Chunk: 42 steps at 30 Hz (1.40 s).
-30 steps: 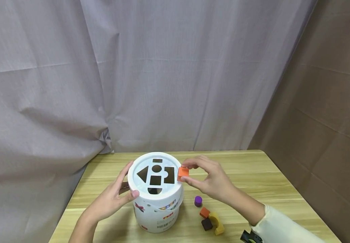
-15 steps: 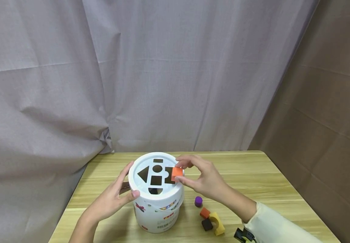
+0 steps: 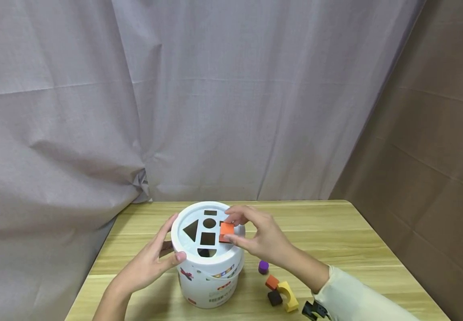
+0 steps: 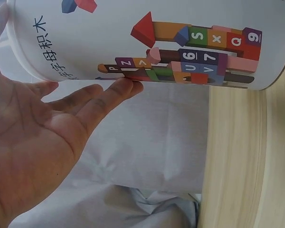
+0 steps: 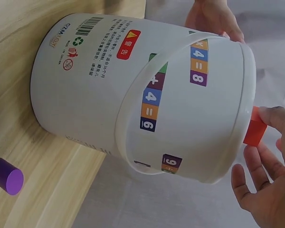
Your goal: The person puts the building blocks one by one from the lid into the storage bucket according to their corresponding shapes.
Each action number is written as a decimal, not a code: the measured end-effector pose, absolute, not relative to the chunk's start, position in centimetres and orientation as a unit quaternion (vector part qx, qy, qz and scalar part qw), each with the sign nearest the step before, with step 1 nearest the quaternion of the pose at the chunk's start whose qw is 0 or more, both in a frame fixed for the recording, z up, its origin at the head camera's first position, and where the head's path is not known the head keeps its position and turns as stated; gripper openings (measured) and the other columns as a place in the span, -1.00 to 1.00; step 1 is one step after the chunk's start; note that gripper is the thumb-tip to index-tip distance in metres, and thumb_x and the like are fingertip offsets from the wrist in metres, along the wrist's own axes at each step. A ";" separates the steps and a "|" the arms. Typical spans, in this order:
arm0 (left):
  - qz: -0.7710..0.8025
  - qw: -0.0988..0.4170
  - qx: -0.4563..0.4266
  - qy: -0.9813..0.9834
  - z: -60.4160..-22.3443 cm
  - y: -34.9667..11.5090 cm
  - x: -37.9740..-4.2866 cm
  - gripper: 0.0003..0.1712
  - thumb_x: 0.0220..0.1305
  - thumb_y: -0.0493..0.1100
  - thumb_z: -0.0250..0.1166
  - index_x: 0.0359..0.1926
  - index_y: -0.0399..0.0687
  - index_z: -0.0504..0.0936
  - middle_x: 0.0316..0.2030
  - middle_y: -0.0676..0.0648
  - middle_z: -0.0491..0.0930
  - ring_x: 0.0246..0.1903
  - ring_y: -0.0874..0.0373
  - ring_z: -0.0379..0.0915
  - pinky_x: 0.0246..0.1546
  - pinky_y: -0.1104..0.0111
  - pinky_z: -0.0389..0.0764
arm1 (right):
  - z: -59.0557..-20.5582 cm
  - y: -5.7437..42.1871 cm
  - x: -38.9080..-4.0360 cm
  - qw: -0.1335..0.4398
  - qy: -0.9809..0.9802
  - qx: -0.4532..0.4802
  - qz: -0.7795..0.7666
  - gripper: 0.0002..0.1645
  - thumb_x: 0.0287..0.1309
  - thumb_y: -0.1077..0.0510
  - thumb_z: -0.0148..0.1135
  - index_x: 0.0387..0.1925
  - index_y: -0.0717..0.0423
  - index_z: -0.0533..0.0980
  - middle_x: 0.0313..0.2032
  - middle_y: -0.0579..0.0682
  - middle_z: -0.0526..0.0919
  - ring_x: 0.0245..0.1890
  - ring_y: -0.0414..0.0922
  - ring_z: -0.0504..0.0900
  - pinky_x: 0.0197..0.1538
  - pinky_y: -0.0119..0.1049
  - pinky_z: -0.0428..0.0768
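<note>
A white bucket (image 3: 207, 285) stands on the table, its lid (image 3: 187, 252) pierced by holes of several shapes. My right hand (image 3: 261, 236) pinches an orange block (image 3: 227, 229) between thumb and fingers, over the arch-shaped hole at the lid's right side. That hole is mostly hidden behind the block. In the right wrist view the same orange block (image 5: 255, 130) sticks up past the lid's rim. My left hand (image 3: 147, 265) rests on the bucket's left side, thumb at the rim; in the left wrist view its fingers (image 4: 102, 102) lie fairly straight against the printed wall.
Right of the bucket, a purple cylinder (image 3: 263, 267), an orange-red block (image 3: 272, 281), a black block (image 3: 274, 297) and a yellow arch (image 3: 289, 298) lie on the wooden table (image 3: 348, 249). A grey curtain (image 3: 231, 111) hangs behind. The bucket's white handle (image 5: 126, 118) hangs down its side.
My right hand has carried the orange block leftward from the lid's right rim to over the arch-shaped hole. My left hand stays at the bucket's side.
</note>
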<state>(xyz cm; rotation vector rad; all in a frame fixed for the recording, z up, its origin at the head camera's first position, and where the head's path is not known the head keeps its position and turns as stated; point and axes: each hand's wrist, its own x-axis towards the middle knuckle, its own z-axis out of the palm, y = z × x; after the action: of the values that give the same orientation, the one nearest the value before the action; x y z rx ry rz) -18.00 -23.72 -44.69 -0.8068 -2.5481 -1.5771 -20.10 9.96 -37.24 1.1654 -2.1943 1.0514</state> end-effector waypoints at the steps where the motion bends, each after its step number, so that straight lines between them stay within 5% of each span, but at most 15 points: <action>1: -0.508 0.019 -0.260 -0.821 -44.7 -23.7 -18.0 0.19 0.53 -0.08 0.47 0.80 0.54 -0.17 0.67 -0.25 0.23 0.35 -0.36 0.63 0.20 0.00 0.78 | -37.3 9.9 -20.1 0.220 -0.794 0.421 0.380 -0.32 0.11 0.27 0.73 0.25 0.09 0.63 -0.09 -0.04 0.88 -0.14 -0.10 0.81 -0.02 -0.16 0.84; 42: -0.502 0.005 -0.248 -0.828 -44.3 -23.3 -18.1 0.18 0.53 -0.02 0.47 0.81 0.50 -0.17 0.70 -0.25 0.19 0.38 -0.37 0.60 0.20 -0.05 0.79 | -37.5 6.4 -20.3 0.182 -0.797 0.441 0.371 -0.44 0.21 0.19 0.69 0.20 0.09 0.65 0.01 -0.01 0.83 -0.03 -0.13 0.80 0.14 -0.22 0.80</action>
<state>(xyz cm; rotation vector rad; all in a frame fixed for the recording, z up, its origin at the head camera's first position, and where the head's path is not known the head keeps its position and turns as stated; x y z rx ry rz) -18.09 -23.31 -44.35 -0.7767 -2.5943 -1.5734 -20.28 6.43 -37.53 1.2439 -2.2477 1.0481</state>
